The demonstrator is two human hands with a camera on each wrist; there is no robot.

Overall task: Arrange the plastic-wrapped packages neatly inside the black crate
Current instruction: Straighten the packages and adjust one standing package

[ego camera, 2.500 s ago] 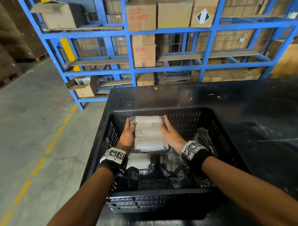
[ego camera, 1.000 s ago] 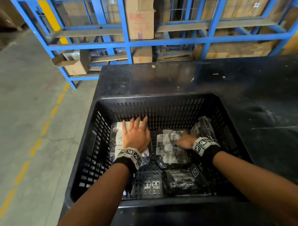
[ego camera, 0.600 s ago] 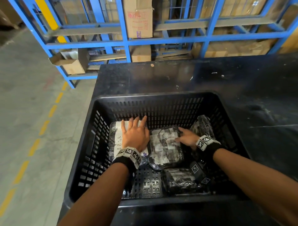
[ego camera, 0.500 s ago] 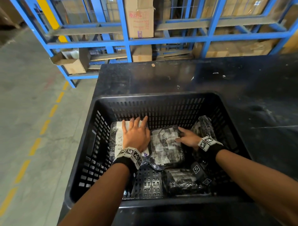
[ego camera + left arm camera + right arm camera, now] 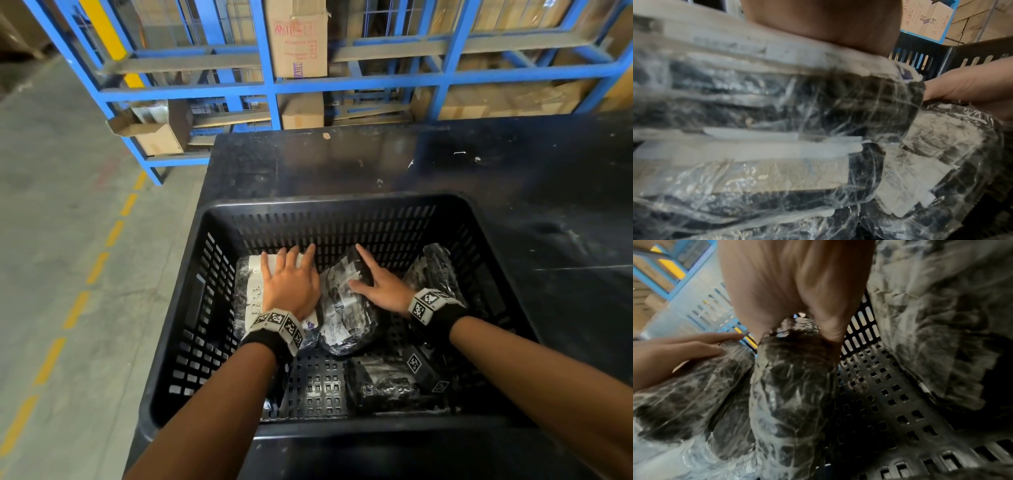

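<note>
In the near right corner of the black crate (image 5: pixel 205 308), a dark package (image 5: pixel 383 380) wrapped in crinkled clear plastic is lying flat on the perforated floor. Just beyond it, both hands are working side by side in the far half of the crate.

The left hand (image 5: pixel 291 284) is lying palm down, fingers straight and spread, its grip released, pressing flat on a white-labelled package (image 5: pixel 251 294) that is sitting against the crate's left wall; the label is showing printed lines under glossy film. The left wrist view is showing this package (image 5: pixel 756 113) as layered white and black bands under wrinkled wrap.

The right hand (image 5: pixel 380 284) is also lying with fingers extended, its grip relaxed, touching the middle package (image 5: pixel 342 308), a dark bundle with pale paper patches under shiny wrap. That package is tilting, its left edge touching the labelled one. In the right wrist view the thumb and fingers are straddling its far end (image 5: pixel 795 386).

Farther right, another wrapped package (image 5: pixel 435 270) is leaning against the crate's right wall.

The crate is sitting on a black, scuffed tabletop (image 5: pixel 376 161). Beyond it, blue shelving (image 5: pixel 267 85) is carrying cardboard boxes (image 5: pixel 298 37).
</note>
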